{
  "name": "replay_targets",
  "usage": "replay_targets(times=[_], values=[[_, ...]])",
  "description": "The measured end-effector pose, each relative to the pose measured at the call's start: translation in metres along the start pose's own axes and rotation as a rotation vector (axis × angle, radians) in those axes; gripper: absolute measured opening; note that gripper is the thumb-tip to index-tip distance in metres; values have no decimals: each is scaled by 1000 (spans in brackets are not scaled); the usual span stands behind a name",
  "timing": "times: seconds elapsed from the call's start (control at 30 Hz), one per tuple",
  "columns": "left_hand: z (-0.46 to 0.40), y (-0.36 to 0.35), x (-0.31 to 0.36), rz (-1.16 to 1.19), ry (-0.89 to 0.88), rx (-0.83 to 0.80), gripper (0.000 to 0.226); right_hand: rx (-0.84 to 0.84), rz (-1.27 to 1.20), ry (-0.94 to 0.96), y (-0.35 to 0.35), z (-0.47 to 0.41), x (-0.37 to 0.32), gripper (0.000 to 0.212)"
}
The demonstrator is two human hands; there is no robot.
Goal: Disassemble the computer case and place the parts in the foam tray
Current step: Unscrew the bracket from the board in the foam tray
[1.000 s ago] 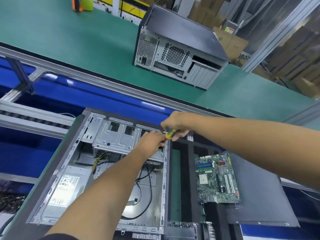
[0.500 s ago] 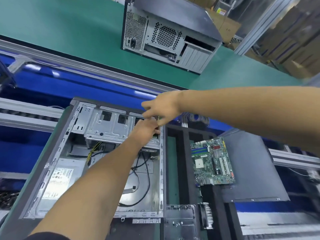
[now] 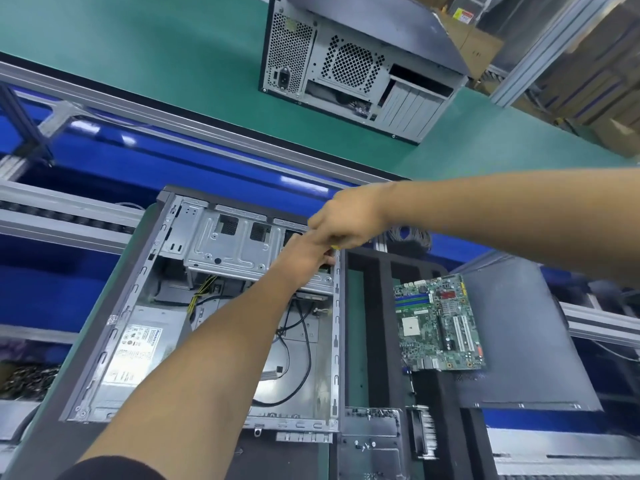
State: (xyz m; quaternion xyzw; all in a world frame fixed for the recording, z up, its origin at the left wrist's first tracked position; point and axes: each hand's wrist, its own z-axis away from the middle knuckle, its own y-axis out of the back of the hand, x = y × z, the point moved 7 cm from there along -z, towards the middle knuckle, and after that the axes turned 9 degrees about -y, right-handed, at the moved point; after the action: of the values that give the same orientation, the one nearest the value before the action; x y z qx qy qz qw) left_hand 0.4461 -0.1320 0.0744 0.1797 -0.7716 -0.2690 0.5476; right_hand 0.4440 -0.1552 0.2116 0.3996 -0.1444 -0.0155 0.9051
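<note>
**Clearly a crowded corner: two hands at the drive cage**

Both hands meet at the centre of the frame, over the open computer case [image 3: 207, 323]. The right hand [image 3: 346, 221] grips a yellow-handled tool [image 3: 334, 247], probably a screwdriver; the left hand [image 3: 304, 259] curls its fingers on the drive cage [image 3: 235, 251], its hold partly hidden. A slip could drop a screw among the loose cables [image 3: 301, 327]. The foam tray [image 3: 367, 327], at centre right, holds the motherboard [image 3: 438, 323].

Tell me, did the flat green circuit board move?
No. The flat green circuit board still lies on the black foam tray, same gap right of the open grey metal computer case.
</note>
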Motion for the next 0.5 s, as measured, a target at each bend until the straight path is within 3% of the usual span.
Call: replay_targets(times=[0.07, 0.13, 0.23, 0.3, 0.4, 0.43, 0.5], values=[[3, -1, 0, -42, -26, -50, 18, -63, 206, 116, -7, 6, 3, 23], [3, -1, 1, -141, -106, -60, 15, -23, 158, 58, -5, 9, 11, 29], [-2, -9, 0, -299, -154, -145, 9, 112, -335, -211, 2, 16, 25, 28], [-1, -6, 3, -294, -166, -111, 11, 177, -634, -443, -3, 22, 35, 15], [-1, -3, 6, -287, -192, -90, 9, 97, -1043, -847, -30, 32, 49, 13], [-1, -4, 5, -298, -186, -102, 8, 64, -1091, -928, -34, 35, 49, 17], [-1, -4, 6, -311, -185, -117, 7, -11, -858, -917, -30, 33, 48, 27]])
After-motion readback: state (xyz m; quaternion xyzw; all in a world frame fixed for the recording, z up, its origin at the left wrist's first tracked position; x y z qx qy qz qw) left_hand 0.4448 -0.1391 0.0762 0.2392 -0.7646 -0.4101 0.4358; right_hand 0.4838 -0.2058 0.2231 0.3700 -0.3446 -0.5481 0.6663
